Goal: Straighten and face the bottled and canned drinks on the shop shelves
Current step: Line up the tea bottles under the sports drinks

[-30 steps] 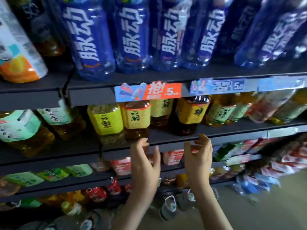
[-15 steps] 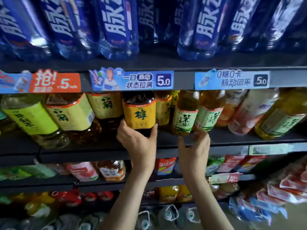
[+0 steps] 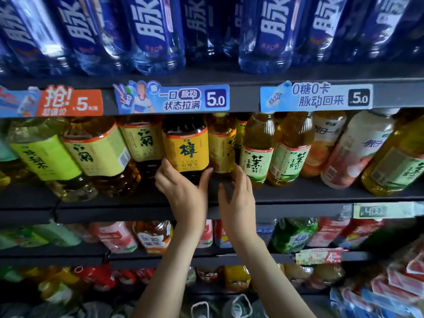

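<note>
Since hands came up, left hand (image 3: pixel 183 191) fingers clamp lemon tea bottle (image 3: pixel 185 148), label facing front; right hand (image 3: pixel 238 200) fingers apart, empty.

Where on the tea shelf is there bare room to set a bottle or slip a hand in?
Bare shelf board runs along the front lip, right of the right hand, before the jasmine tea bottles. Another strip lies left of the left hand, which grips the lemon tea bottle. Behind, bottles stand shoulder to shoulder: no hand gap.

Left grip (image 3: pixel 183 193) now around tea bottle (image 3: pixel 185 150)
</note>
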